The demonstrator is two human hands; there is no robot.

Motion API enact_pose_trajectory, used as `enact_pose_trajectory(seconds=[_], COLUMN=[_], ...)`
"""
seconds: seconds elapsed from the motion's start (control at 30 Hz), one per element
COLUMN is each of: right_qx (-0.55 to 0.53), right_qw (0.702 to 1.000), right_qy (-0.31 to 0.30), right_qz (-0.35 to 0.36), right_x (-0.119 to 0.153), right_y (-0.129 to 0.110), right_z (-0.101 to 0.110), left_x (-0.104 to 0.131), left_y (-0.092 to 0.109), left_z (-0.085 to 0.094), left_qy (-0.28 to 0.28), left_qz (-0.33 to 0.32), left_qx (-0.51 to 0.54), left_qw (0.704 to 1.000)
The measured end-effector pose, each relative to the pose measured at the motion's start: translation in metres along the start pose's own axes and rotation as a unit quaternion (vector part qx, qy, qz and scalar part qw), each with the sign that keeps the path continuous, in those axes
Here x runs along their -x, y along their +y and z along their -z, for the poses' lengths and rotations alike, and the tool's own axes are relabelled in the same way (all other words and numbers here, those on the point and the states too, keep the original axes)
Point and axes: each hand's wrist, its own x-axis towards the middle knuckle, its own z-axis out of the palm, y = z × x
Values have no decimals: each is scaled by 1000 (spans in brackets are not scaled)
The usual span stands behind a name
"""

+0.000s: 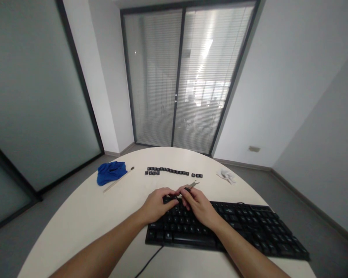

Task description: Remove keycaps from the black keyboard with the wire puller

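Observation:
A black keyboard (194, 240) lies across the near part of the table. Over its upper left keys, my left hand (158, 203) is closed in a pinch, fingertips meeting those of the other hand. A small dark bit shows between them, too small to name. My right hand (201, 208) grips a keycap puller (193, 184), its forked metal end pointing up and away from the keys. Beyond the hands, loose black keycaps (174, 170) are laid out in a long row, with a shorter row (152, 173) in front and several more keycaps (197, 175) to the right.
On the left lie a crumpled blue cloth (111, 172) and a thin brush (118, 179). A white crumpled cloth or glove (226, 175) is at the right. The keyboard's cable (149, 261) runs off the near side of the round, pale table (84, 216).

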Motion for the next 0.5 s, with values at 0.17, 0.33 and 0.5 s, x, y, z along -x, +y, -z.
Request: enact_pose_trajectory(seconds=[0.17, 0.33, 0.5], right_qx=[7, 22, 49], right_qw=[1000, 998, 996], right_qy=[-26, -48, -51], right_qz=[4, 27, 58], right_x=[2, 1, 1], right_y=[-3, -5, -4], right_z=[0, 1, 2], left_x=[1, 2, 3], left_y=[6, 12, 14], left_z=[2, 4, 6], left_qy=[-20, -49, -73], left_qz=[-17, -57, -81], left_qx=[-46, -106, -121], left_qw=[999, 991, 987])
